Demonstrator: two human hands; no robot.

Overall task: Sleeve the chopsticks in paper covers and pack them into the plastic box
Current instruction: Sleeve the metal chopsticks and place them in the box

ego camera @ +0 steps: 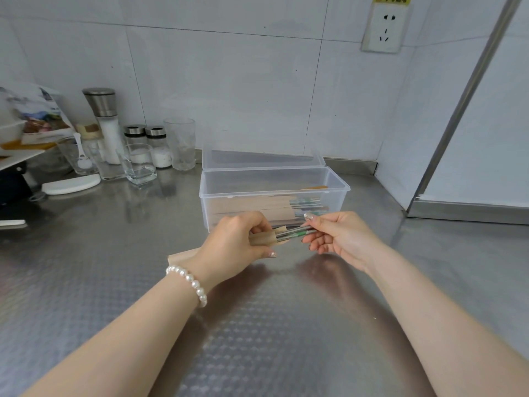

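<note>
The embossed stainless-steel surface carries a clear plastic box at centre, lid open. At rear left stand glass tumblers, shakers, a grinder and a white lid.

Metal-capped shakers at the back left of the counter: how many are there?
2. The left shaker and the right shaker stand side by side against the wall, between the tall grinder and the empty tall glass. More could be hidden behind the clutter.
</note>
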